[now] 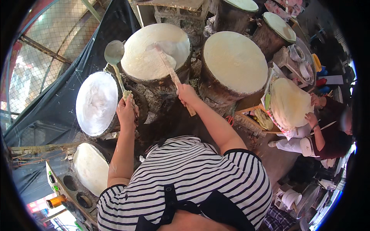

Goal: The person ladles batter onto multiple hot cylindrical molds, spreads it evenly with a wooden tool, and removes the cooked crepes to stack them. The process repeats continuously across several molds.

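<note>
My left hand [126,111] is closed round the cloth-wrapped handle of a metal ladle [114,52]. The ladle's bowl points away from me, beside the rim of a large round drum-like stove top [138,46] coated with pale batter. In my right hand [187,95] is a long flat wooden stick [168,64], whose far end meets the batter there. A whitish smear and a folded-looking patch lie around the stick's tip. Left of my left hand sits a round pan with a bright white surface [96,104].
Right of the stick stands another drum topped with a pale round sheet [235,61]. More drums [279,26] stand farther back. Below left is another pale round top [91,167]. At the right, another person's hands [311,119] touch a stack of pale sheets [290,103]. Netting hangs left.
</note>
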